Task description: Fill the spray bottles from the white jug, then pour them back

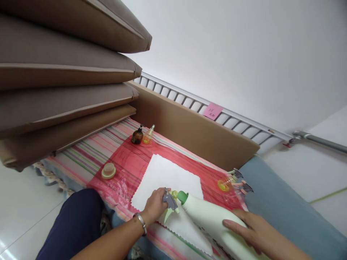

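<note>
My left hand (155, 206), with a silver bracelet at the wrist, is closed around a spray head (170, 200) with a grey top and a pale green trigger. A small clear yellowish part shows just beyond it; whether it belongs to a bottle I cannot tell. My right hand (245, 231) grips a large pale green bottle (211, 216), tilted so its green mouth end (182, 197) points left, close beside the spray head. Both hands are over a white cloth (170, 173) with zigzag edges.
A red plastic sheet (121, 151) covers striped fabric. On it stand a dark pump bottle (137, 135), a clear spray bottle (148, 135) and a round pale lidded item (108, 170). Further spray bottles (226, 184) lie right. Stacked cushions (67, 68) rise left; a brown board (189, 119) stands behind.
</note>
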The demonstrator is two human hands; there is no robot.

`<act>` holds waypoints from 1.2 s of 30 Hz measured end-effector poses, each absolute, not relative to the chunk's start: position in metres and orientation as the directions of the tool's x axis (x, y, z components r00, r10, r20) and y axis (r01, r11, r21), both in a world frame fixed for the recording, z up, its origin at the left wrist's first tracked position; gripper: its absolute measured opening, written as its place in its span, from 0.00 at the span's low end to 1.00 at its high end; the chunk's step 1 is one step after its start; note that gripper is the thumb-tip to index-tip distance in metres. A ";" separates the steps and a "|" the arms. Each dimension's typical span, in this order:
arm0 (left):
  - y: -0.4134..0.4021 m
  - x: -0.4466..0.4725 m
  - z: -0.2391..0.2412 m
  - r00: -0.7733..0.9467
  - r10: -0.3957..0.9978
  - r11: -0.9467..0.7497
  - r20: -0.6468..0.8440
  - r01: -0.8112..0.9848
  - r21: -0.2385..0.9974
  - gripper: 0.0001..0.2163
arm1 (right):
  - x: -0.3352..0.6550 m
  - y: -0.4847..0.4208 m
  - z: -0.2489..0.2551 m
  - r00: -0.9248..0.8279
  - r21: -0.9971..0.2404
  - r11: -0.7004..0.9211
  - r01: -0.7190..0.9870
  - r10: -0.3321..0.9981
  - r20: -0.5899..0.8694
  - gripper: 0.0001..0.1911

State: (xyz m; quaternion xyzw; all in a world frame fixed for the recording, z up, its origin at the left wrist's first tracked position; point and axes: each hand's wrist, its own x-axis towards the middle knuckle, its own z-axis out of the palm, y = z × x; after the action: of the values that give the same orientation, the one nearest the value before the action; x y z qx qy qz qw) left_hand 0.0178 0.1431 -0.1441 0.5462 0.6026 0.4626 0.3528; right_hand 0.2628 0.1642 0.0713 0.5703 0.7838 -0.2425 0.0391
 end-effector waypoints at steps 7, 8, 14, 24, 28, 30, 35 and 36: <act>0.141 0.017 -0.141 -0.156 0.985 -0.010 0.069 0.350 0.937 0.29 | 0.263 0.169 0.073 -0.350 -0.322 0.240 0.916 0.870 -0.346 0.23; 0.141 0.017 -0.140 -0.155 0.985 -0.010 0.069 0.351 0.936 0.29 | 0.263 0.170 0.074 -0.351 -0.319 0.243 0.916 0.870 -0.346 0.23; 0.141 0.018 -0.140 -0.146 0.986 -0.020 0.076 0.356 0.934 0.28 | 0.261 0.172 0.080 -0.350 -0.282 0.261 0.923 0.873 -0.339 0.22; 0.141 0.018 -0.139 -0.141 0.987 -0.017 0.075 0.373 0.927 0.28 | 0.259 0.175 0.082 -0.336 -0.248 0.257 0.934 0.869 -0.363 0.22; 0.141 0.018 -0.139 -0.141 0.987 -0.020 0.080 0.380 0.925 0.28 | 0.256 0.176 0.084 -0.347 -0.228 0.278 0.933 0.861 -0.371 0.21; 0.140 0.018 -0.139 -0.140 0.987 -0.024 0.083 0.383 0.923 0.28 | 0.256 0.176 0.085 -0.348 -0.229 0.278 0.933 0.858 -0.377 0.21; 0.140 0.018 -0.138 -0.137 0.987 -0.020 0.079 0.388 0.921 0.28 | 0.254 0.175 0.087 -0.346 -0.214 0.283 0.935 0.862 -0.369 0.21; 0.139 0.018 -0.137 -0.136 0.988 -0.019 0.078 0.389 0.921 0.28 | 0.254 0.175 0.088 -0.349 -0.211 0.288 0.934 0.863 -0.366 0.21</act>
State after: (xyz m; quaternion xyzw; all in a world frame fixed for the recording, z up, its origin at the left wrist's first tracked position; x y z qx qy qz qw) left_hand 0.0177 0.1395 -0.1373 0.5624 0.6121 0.4397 0.3403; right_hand 0.2539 0.1748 0.0881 0.5634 0.7973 -0.1966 0.0907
